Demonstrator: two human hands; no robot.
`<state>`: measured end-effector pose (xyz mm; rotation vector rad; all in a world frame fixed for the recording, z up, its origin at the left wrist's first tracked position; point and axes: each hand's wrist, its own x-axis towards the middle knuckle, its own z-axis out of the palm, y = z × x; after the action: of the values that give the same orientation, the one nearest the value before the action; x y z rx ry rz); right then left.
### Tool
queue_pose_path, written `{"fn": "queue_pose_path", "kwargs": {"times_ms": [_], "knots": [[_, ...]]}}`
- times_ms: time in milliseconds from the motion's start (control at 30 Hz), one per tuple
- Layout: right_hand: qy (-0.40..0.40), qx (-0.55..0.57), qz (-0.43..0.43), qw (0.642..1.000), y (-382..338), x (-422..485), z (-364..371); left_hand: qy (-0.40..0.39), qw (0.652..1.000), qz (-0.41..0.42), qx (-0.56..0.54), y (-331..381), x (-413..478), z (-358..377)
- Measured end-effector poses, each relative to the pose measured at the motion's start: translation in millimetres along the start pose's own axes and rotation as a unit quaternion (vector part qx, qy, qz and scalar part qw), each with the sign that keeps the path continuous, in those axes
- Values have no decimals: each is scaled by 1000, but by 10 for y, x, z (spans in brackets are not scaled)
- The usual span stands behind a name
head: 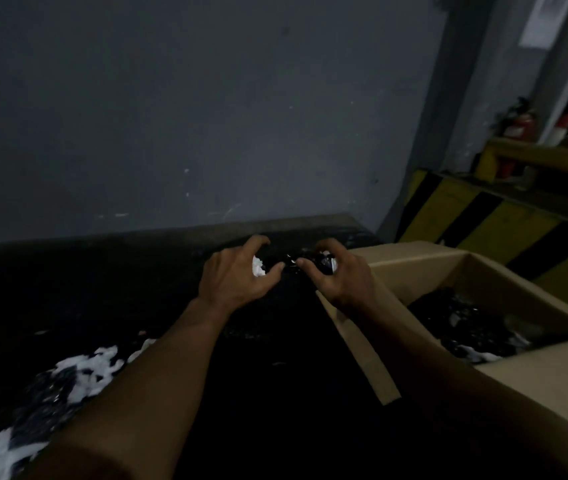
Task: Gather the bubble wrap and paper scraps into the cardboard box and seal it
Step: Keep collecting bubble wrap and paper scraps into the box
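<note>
Reaching forward, you had both hands low at the far edge of the floor (275,403), just short of the wall (206,116). Your left hand (241,277) was curled like a claw round a white scrap (258,266), with the thumb below it and the fingers above. Your right hand (343,277) was curled round a clump of dark, shiny wrap (324,263), which ran across the gap between the two hands.

The box (504,282) stood open just right of your right hand, holding more dark wrap and white bits. Its left flap (362,351) hung outward along your right forearm; whether they touched, I could not tell. A striped barrier (466,216) stood close behind the box.

More white scraps (92,368) lay on the floor at lower left, outside your left forearm and well apart from the box. A broad stretch of dark floor lay between them and the flap's edge.
</note>
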<state>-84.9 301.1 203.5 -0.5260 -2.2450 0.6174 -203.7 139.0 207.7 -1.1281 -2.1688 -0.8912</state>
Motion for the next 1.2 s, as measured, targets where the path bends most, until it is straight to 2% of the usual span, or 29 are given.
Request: {"fn": "queue_pose_path", "kwargs": {"times_ms": [133, 433, 600, 733, 933, 1200], "knots": [[46, -17, -9, 999, 263, 74, -469, 2, 999, 36, -21, 495, 261, 231], [56, -61, 17, 996, 1403, 162, -1637, -22, 994, 89, -57, 1863, 569, 1161], [52, -95, 36, 993, 2321, 218, -2307, -30, 995, 77, -57, 2741, 571, 1852], [25, -92, 46, 994, 2855, 276, -2632, -71, 995, 22, -61, 3231, 534, 2245], [-29, -86, 39, 995, 3380, 307, -2580, -130, 990, -26, -56, 3381, 441, 2668], [-79, -64, 52, 994, 3712, 355, -2168, -194, 980, -51, 16, 3049, 384, 3001]]}}
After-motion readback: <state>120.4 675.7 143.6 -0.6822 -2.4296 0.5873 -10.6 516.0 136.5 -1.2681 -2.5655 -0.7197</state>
